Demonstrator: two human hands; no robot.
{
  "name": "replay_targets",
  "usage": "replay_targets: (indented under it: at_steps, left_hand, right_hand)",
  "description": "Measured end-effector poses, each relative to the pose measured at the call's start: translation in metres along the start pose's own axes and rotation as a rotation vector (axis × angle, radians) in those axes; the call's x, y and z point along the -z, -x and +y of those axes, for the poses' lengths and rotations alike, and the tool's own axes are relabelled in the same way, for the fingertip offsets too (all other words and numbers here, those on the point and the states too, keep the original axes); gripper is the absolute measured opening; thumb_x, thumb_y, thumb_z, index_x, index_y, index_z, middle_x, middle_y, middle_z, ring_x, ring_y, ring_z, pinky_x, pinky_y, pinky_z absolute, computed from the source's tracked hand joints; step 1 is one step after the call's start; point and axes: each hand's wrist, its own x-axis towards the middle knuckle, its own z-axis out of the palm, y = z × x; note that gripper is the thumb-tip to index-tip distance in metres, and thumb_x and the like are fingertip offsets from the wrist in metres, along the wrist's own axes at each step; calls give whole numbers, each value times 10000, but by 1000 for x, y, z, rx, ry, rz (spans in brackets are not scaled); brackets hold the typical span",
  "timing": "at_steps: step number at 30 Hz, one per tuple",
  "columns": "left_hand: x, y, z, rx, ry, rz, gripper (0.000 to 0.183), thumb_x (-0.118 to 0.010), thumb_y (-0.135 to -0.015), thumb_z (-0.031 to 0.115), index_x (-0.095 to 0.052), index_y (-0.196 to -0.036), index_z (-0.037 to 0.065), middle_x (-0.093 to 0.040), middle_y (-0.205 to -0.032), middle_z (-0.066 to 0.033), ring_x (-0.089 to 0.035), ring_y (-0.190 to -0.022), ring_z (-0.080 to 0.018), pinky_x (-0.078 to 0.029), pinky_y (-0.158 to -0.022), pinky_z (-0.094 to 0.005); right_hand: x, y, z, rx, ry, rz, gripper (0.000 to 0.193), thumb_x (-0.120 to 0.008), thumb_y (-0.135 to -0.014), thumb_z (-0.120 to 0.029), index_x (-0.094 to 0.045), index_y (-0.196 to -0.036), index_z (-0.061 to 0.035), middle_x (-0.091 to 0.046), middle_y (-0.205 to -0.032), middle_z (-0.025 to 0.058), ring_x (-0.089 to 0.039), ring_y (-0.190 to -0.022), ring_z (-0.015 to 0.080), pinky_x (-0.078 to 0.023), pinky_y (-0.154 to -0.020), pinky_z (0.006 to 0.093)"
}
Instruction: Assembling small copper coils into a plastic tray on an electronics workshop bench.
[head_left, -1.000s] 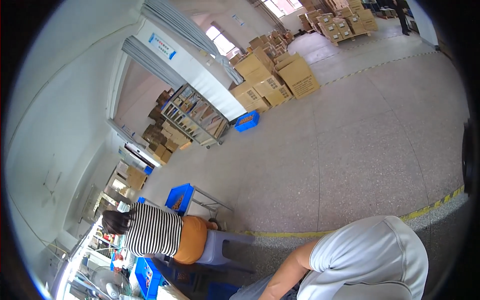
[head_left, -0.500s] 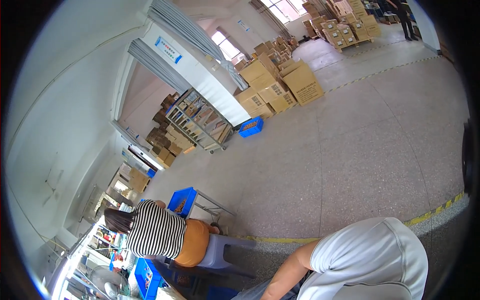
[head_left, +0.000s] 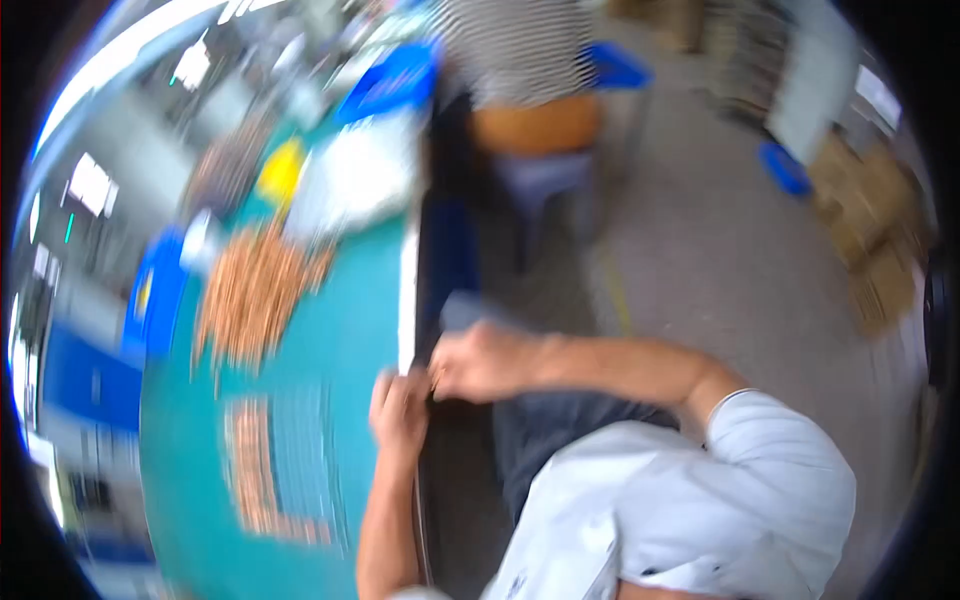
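My left hand [head_left: 400,412] is at the edge of the green table [head_left: 310,370], its fingers bent together. Close against it, my right hand [head_left: 480,362] is closed, with its fingertips meeting those of the left just off the edge. Whatever they hold between them is hidden and smeared by motion. On the table to the left of my hands lies a block of short copper-coloured pieces and thin grey strips in rows [head_left: 262,470]. Farther off is a loose heap of thin copper-coloured sticks [head_left: 255,295].
Beyond the heap are a white plastic bag [head_left: 360,180], a yellow thing [head_left: 281,172] and a blue bin [head_left: 395,80]. Another blue bin [head_left: 158,290] stands along the left side. A person in a striped top [head_left: 520,45] sits ahead. Cardboard boxes [head_left: 870,220] are at the right.
The view has swung from the room and floor to the work table. Both my hands now show together at its edge; before, only one bare arm was visible, its hand out of sight.
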Motion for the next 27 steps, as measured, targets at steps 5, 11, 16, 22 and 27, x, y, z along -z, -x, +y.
replay_targets:
  at_steps: [5, 11, 16, 22, 27]
  left_hand:
    - [38, 11, -12, -76, -53, 83, 181, -704, -718, -56, -633, -857, 35, -640, -871, -95, -623, -784, -273, -507, -670, -364]
    - [46, 16, -21, 200, 48, 40, 53, -668, -846, -1, -619, -861, 13, -590, -759, -102, -598, -673, -201, -464, -596, -302]
    - [18, 27, -16, 462, 338, 223, 169, -680, -879, 56, -591, -1012, 3, -615, -848, -70, -598, -737, -137, -483, -646, -269]
    - [8, 30, -21, 593, 576, 135, 396, -709, -878, 137, -584, -1210, -39, -607, -1179, -135, -629, -970, -175, -526, -813, -286]
    - [11, 29, -31, 534, 504, 201, 307, -665, -914, 149, -621, -1150, -42, -600, -1182, -127, -639, -907, -163, -525, -793, -275]
  right_hand:
    - [-21, -27, -7, -90, -102, -209, 239, -773, -787, -123, -625, -929, -1, -661, -747, 109, -647, -642, 170, -490, -584, 286]
    - [-31, -38, -8, -73, -156, -215, 206, -725, -824, -80, -593, -951, 14, -635, -739, 108, -627, -638, 184, -486, -580, 296]
    - [-31, -12, 9, -386, -400, -114, 185, -610, -929, -88, -550, -1074, 9, -628, -800, 50, -602, -676, 100, -500, -602, 224]
    - [-70, -26, 15, -316, -706, 114, 245, -599, -953, -101, -479, -1127, 23, -658, -929, 99, -655, -807, 118, -545, -669, 241]
    - [-76, -32, 9, -354, -726, -38, 224, -573, -954, -54, -507, -1151, 28, -653, -944, 77, -637, -842, 97, -539, -671, 239]
